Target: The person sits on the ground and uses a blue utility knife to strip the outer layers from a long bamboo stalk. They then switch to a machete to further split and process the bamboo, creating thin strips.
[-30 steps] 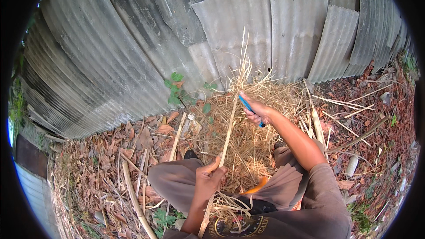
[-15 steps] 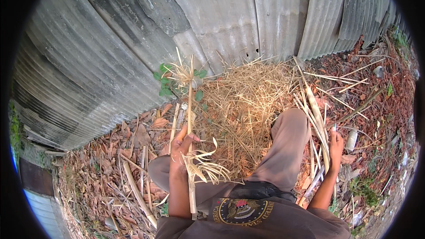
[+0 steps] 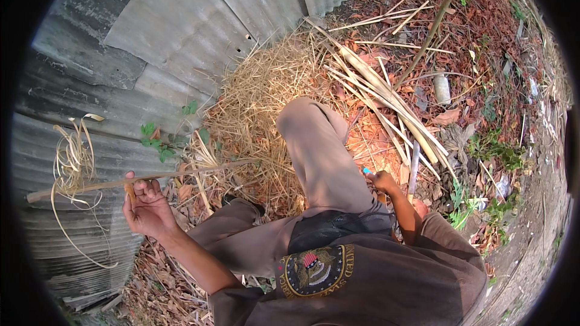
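My left hand (image 3: 151,210) is at the far left, its fingers curled around a long, thin split-bamboo stick (image 3: 175,173). The stick lies almost level, one end against the view of the metal sheets and the other over the straw. Pale curled shavings (image 3: 74,160) cling near its left end, and a long thin curl hangs down from them. Beside my bent right knee, my right hand (image 3: 384,182) is closed on a small tool with a blue end (image 3: 367,171). Most of that tool is hidden in the fist, so its kind cannot be made out.
Corrugated metal sheets (image 3: 181,12) form a wall at the back and left. A heap of straw-like shavings (image 3: 266,78) lies against it. Split bamboo lengths (image 3: 386,93) lie to the right, near a pale cylinder (image 3: 442,89). Dry leaves and a green plant (image 3: 163,142) are around.
The view has turned to the right. My left hand has swung the stick from upright to nearly level, out to the left. My right hand has drawn in beside my knee.
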`<state>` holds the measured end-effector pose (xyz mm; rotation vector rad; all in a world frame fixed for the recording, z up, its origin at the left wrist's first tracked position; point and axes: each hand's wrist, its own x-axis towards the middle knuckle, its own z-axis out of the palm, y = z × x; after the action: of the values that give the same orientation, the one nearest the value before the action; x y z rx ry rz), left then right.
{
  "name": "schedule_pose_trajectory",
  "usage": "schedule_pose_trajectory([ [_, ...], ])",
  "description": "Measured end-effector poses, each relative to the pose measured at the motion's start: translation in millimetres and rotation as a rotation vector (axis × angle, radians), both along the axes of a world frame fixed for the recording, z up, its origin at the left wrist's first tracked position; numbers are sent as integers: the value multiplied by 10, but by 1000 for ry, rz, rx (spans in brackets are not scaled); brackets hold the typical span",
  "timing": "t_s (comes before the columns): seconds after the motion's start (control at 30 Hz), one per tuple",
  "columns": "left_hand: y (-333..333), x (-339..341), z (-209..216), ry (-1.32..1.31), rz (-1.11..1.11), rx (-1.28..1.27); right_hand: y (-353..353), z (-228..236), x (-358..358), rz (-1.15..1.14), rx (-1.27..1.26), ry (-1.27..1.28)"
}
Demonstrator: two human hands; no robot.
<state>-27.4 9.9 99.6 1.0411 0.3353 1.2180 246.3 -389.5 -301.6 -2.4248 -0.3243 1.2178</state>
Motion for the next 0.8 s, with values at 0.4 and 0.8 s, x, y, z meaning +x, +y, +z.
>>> schedule_pose_trajectory([
  [0.4, 54, 269, 63, 546, 250, -62, -1537, -933, -244, -592, 11, -104],
  [0.8, 306, 263, 163, 905, 389, 252, -1466, -766, -437, -419, -330, -254],
])
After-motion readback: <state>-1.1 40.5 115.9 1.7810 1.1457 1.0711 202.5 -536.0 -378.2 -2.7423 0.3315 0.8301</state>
